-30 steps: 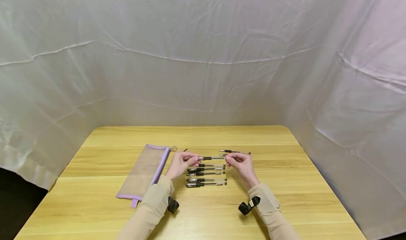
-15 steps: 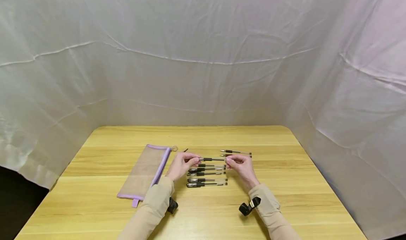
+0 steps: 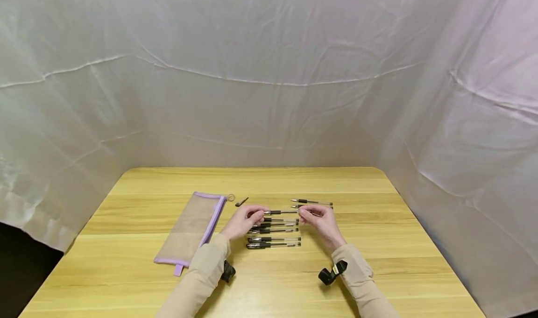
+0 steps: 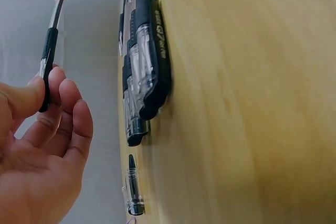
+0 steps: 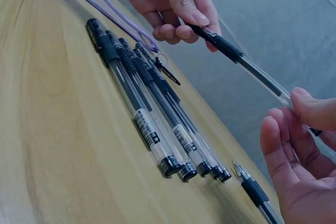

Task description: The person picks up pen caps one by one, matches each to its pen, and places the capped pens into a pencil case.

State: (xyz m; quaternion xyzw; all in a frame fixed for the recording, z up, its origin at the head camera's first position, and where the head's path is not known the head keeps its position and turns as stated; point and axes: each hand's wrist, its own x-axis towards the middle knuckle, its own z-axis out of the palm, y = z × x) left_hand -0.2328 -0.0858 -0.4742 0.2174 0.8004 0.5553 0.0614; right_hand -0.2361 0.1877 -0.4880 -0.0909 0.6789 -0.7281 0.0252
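Note:
A black gel pen (image 3: 281,212) with a clear barrel is held level above the table between both hands. My left hand (image 3: 243,221) pinches its capped end between thumb and fingers, as the left wrist view shows the black cap clip (image 4: 47,90) there. At the pen's back end, my right hand (image 5: 307,150) pinches the barrel. Below lie several capped gel pens (image 3: 273,245) in a row, their caps toward the left. Two uncapped pens (image 3: 311,201) lie behind the right hand, one partly hidden by it. A loose pen cap (image 3: 241,201) lies beyond the left hand.
A mesh zip pouch (image 3: 189,227) with purple edging lies flat on the left, under the left forearm's edge, with a ring (image 3: 230,197) at its corner. The wooden table (image 3: 399,262) ends at a grey cloth backdrop (image 3: 269,112).
The pen has come slightly nearer and lower, still between both hands. My left hand has shifted a little toward me, so the loose cap behind it now shows fully.

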